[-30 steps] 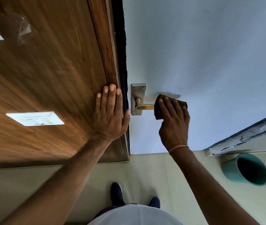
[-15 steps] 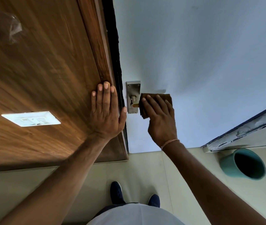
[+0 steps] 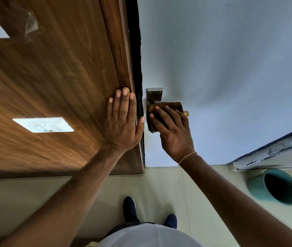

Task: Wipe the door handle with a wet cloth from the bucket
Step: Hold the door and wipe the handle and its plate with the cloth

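Note:
My right hand point(image 3: 173, 131) presses a folded brown cloth point(image 3: 166, 106) over the door handle point(image 3: 186, 113), whose brass tip sticks out to the right of my fingers. The cloth hides most of the lever and the lower part of the steel backplate point(image 3: 154, 95). The handle sits on a pale blue-grey door point(image 3: 221, 68). My left hand point(image 3: 123, 120) lies flat, fingers together, on the wooden door frame point(image 3: 118, 50) just left of the handle. A teal bucket point(image 3: 275, 187) stands on the floor at the lower right.
A brown wood panel point(image 3: 52, 77) fills the left, with a white switch plate point(image 3: 43, 124) on it. A dark gap point(image 3: 134, 41) runs between frame and door. My two dark shoes point(image 3: 130, 209) stand on the pale tiled floor. A worn white sill point(image 3: 269, 150) runs above the bucket.
My right hand has slid the cloth leftward along the lever, from its outer end to the backplate. The brass tip now shows at the right. My left hand stays flat on the frame.

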`<state>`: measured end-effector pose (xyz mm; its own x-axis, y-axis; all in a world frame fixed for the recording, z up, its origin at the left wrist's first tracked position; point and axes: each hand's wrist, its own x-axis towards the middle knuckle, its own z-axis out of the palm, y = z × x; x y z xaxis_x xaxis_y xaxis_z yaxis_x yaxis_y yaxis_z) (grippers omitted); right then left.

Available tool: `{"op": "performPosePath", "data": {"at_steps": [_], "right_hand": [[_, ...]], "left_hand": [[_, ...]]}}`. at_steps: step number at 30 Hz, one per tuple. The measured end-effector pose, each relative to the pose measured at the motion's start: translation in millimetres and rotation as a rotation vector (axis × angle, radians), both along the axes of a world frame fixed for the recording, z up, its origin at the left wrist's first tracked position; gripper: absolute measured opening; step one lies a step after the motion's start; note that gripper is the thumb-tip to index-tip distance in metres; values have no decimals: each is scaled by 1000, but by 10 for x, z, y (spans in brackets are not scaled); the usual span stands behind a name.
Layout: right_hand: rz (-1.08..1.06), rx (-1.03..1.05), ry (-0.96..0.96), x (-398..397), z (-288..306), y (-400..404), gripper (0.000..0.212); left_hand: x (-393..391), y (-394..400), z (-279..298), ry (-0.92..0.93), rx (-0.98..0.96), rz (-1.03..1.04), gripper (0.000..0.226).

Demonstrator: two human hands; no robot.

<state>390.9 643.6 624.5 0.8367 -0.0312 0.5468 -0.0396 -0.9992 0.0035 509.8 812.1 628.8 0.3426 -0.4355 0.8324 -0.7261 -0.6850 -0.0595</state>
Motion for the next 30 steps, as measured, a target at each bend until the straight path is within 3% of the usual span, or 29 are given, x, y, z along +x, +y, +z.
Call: {"op": "performPosePath", "data": {"at_steps": [6, 9, 11, 16, 23, 27, 30], "right_hand": [[106, -108, -104, 95, -121, -146, 34], [181, -123, -100, 94, -149, -307, 37], [159, -92, -113, 73, -126, -371, 39], [93, -81, -147, 223, -84, -36, 21], [-94, 103, -74, 24, -53, -93, 33], [-108, 150, 17, 169, 41, 285, 38], [-125, 163, 47, 80, 17, 136, 39]], "left_hand": [[-4, -5, -1, 6, -7, -6, 80], [1, -9, -3, 1, -23, -8, 80], [16, -4, -11, -3, -18, -2, 82], [6, -19, -27, 6, -27, -2, 83], [34, 4, -24, -1, -21, -13, 81], [38, 7, -24, -10, -10, -7, 82], [40, 1, -23, -13, -11, -14, 80]]}}
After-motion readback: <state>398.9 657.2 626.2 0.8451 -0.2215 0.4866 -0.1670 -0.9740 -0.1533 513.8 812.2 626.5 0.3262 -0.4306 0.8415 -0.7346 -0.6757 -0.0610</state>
